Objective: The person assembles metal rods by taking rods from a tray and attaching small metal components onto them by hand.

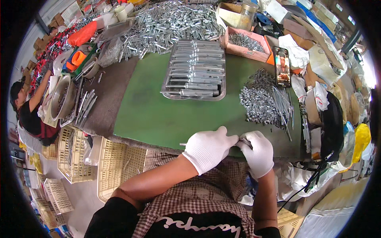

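Note:
At the near edge of the green mat [158,115], my left hand [209,148], in a white glove, is closed around a thin metal rod [183,144]. Only the rod's end sticks out past the palm; the rest is hidden. My right hand [258,151], gloved too, is closed with its fingertips pressed against those of the left. What it pinches is too covered to make out. Beyond the hands lies a metal tray [171,96] with several silver tubular parts [194,75] in a row. Right of it are a heap of small metal pieces [258,104] and several thin rods [281,105].
A large pile of metal tubes [170,23] covers the table's far side. A pink box [264,55] of small parts and a propped phone [282,67] stand at the far right. Metal bowls [62,97] and a person [31,107] are on the left; plastic crates [111,170] stand below the table.

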A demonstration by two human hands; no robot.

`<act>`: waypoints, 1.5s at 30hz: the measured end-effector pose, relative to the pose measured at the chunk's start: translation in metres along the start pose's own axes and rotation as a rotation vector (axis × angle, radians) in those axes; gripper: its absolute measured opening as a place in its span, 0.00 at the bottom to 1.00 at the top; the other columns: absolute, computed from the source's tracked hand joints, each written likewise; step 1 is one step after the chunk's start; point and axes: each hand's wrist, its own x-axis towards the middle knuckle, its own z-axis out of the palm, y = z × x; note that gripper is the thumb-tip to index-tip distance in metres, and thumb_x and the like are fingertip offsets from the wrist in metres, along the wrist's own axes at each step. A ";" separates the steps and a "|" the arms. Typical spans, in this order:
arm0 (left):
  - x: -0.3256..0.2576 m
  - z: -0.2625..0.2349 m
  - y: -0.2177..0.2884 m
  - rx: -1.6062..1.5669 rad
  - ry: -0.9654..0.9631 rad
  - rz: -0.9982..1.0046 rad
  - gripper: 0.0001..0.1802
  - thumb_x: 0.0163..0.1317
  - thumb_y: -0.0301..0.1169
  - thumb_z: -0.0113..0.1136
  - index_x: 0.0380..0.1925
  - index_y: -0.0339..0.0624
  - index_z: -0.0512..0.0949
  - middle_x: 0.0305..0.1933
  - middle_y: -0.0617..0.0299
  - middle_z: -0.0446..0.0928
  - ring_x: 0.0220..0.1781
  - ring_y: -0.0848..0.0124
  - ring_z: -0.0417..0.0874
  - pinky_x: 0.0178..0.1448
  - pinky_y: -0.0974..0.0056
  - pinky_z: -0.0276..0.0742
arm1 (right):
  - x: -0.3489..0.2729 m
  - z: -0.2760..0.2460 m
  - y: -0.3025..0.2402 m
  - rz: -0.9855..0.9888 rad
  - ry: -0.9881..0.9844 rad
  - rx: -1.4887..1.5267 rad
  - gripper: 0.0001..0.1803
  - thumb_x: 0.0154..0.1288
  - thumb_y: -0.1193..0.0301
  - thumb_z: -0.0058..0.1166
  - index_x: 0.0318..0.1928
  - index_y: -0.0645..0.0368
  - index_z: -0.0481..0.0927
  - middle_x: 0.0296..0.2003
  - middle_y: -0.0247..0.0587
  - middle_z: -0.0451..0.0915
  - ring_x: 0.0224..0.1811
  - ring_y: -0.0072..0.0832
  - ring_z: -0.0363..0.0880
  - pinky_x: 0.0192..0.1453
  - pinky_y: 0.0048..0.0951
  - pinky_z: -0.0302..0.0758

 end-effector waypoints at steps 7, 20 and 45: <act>-0.003 0.002 0.003 0.039 0.038 -0.007 0.09 0.59 0.35 0.60 0.41 0.59 0.79 0.28 0.61 0.70 0.20 0.65 0.79 0.24 0.60 0.76 | 0.006 -0.018 0.011 0.069 0.058 0.015 0.08 0.56 0.74 0.62 0.37 0.59 0.84 0.34 0.44 0.82 0.33 0.36 0.82 0.41 0.33 0.77; 0.001 -0.001 -0.002 0.010 -0.066 0.015 0.09 0.62 0.36 0.58 0.43 0.59 0.80 0.29 0.59 0.71 0.20 0.63 0.80 0.24 0.58 0.77 | 0.002 -0.016 0.019 -0.095 0.036 -0.097 0.06 0.58 0.73 0.60 0.37 0.55 0.81 0.36 0.43 0.79 0.38 0.42 0.80 0.42 0.40 0.76; -0.003 -0.002 0.002 0.039 -0.068 0.012 0.09 0.63 0.37 0.57 0.42 0.56 0.78 0.29 0.56 0.71 0.20 0.61 0.81 0.23 0.57 0.78 | -0.015 0.006 -0.005 -0.061 0.142 -0.170 0.06 0.52 0.78 0.63 0.32 0.58 0.81 0.32 0.41 0.80 0.31 0.38 0.80 0.36 0.33 0.76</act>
